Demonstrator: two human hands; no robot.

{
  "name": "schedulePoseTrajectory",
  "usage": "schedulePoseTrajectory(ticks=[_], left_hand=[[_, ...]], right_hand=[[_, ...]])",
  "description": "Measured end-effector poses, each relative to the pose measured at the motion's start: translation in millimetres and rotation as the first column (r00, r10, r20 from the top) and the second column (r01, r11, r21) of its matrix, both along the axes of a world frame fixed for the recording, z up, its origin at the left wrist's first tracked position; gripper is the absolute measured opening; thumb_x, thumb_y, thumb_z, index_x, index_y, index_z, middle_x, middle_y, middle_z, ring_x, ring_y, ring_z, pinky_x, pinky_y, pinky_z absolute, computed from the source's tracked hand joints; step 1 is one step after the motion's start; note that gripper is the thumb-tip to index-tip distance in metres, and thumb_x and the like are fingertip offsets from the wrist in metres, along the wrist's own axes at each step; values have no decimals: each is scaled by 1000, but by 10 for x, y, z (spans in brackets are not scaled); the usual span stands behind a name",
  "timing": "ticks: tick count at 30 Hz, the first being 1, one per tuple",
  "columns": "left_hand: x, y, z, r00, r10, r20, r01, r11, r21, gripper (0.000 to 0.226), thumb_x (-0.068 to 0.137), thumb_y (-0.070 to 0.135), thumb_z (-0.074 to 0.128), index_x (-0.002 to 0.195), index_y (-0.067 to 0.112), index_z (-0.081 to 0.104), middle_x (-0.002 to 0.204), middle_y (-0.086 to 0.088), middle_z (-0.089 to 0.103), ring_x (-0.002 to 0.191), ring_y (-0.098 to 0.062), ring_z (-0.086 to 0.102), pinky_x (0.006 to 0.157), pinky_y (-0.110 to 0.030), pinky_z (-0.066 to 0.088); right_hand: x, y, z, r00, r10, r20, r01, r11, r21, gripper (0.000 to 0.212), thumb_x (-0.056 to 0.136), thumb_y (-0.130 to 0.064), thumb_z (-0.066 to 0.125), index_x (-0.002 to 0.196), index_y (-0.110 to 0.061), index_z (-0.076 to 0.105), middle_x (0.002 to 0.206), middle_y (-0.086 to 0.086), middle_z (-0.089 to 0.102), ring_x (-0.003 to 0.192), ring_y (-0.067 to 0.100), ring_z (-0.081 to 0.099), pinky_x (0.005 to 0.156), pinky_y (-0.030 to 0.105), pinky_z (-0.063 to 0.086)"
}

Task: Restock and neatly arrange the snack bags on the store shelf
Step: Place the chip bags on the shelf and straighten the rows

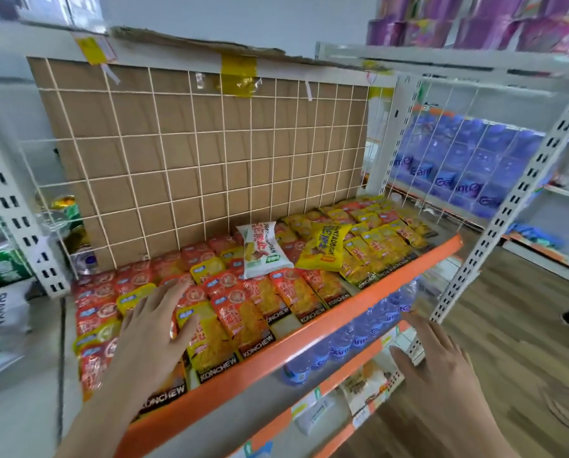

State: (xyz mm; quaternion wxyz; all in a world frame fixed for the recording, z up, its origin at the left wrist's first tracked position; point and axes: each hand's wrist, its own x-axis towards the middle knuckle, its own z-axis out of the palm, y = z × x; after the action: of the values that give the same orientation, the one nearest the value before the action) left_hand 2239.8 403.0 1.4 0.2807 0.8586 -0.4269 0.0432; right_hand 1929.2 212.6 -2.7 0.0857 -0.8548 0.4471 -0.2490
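Here, the shelf: a flat white metal shelf with a smooth orange front lip [309,325], set slantwise in the view, the lip running from lower left to upper right.
Small packets: glossy, flat, rectangular red and yellow snack packets [253,312] lie in overlapping rows across the whole shelf, their dark printed ends against the orange lip.
Loose bags: a puffy white plastic snack bag [263,251] and a puffy yellow plastic snack bag [323,246] lie crooked on top of the rows, just beside each other, near the back.
Back wall: a thin white wire grid [194,143] with matt brown cardboard behind it closes the rear.
Left hand [154,328]: released, fingers straight and spread over the front-left packets; whether it presses them I cannot tell.
Right hand [442,365]: released, fingers loosely straight, grasping nothing, out in front of the lip beside the lower tiers.
Below: clear, blue-tinted plastic water bottles [359,338] sit on the tier under the lip.
Open room: open space stands between the packets and the grid's top rail, and a white slotted steel upright [508,209] bounds the right side.
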Motion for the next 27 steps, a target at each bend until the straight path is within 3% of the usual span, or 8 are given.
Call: schedulePoseTrajectory(ticks=[3,6,11,14,18,23,27], left_hand=[[169,-249,31,1000,7,-23,-7,1000,13,57,85,44,51,136,19,45,134,-3,50,122,-28,48,99,-48,41],[335,-468,31,1000,15,-16,-14,1000,26,55,85,37,59,135,19,47,131,-7,52,118,-32,50,96,-49,41],[495,-772,32,999,32,-35,-29,997,69,58,85,45,51,137,22,43,134,-5,50,123,-31,46,100,-50,40],[514,-986,17,998,54,-33,-51,995,83,55,86,40,57,136,18,47,133,-9,51,122,-33,47,100,-49,39],[491,-1288,-21,998,47,-41,-44,997,70,69,81,62,37,132,17,50,129,-5,54,118,-30,51,94,-47,44],[391,-1785,-35,972,57,-229,-36,995,94,65,88,58,41,141,20,36,141,0,41,128,-19,41,104,-33,33],[365,-2087,-111,953,131,-275,-82,980,183,74,87,59,44,145,18,25,148,-4,35,134,-22,34,110,-39,27]], right_hand=[[232,-257,77,1000,19,2,-19,999,51,51,84,-46,51,128,-20,51,125,0,56,113,28,54,87,42,40],[446,-524,32,999,44,2,-44,998,42,63,78,-55,37,126,-18,53,119,3,60,108,31,58,83,48,46],[781,-832,23,998,52,28,-55,993,107,50,88,-39,58,132,-16,48,127,7,56,117,34,50,91,47,39],[954,-1070,-8,997,78,14,-79,978,193,61,86,-35,60,139,-14,39,136,8,49,127,33,42,101,48,33],[1210,-1433,-93,989,139,49,-147,954,261,62,87,-33,60,139,-10,36,134,13,50,127,34,42,102,47,36],[1555,-1854,-86,986,136,94,-159,930,331,71,87,-46,54,144,-13,28,143,13,41,131,32,37,102,42,38],[1772,-2029,-87,992,95,81,-119,911,394,106,64,-76,43,145,-13,21,142,14,41,129,33,40,100,45,41]])
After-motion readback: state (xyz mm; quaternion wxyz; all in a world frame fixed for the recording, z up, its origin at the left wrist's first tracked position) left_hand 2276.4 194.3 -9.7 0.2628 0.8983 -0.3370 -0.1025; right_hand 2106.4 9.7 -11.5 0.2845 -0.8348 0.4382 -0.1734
